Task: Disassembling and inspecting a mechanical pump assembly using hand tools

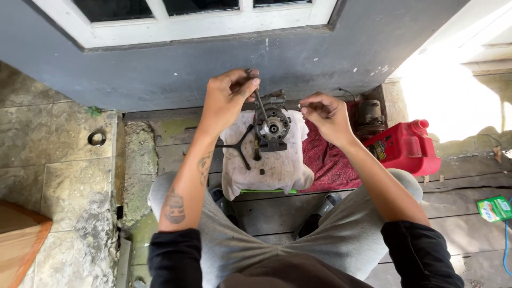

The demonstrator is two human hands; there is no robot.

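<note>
From the head camera, the left hand [228, 96] has its fingers clamped on a thin metal driver [259, 101] angled down into a round metal engine part [272, 127]. That part sits on a white cloth [277, 168], beside a black Y-shaped wrench [240, 146]. The right hand [326, 114] pinches something too small to identify; a red fuel can [408, 146] stands just beyond it.

Right hand [326, 113] pinches sth too small to ID. Slim dark metal tool [259, 104]: top end buried in left hand [230, 96]. White-framed window [186, 21] cut off at top edge; green-and-white packet [494, 208] and blue cord [506, 242] clipped at right edge.
</note>
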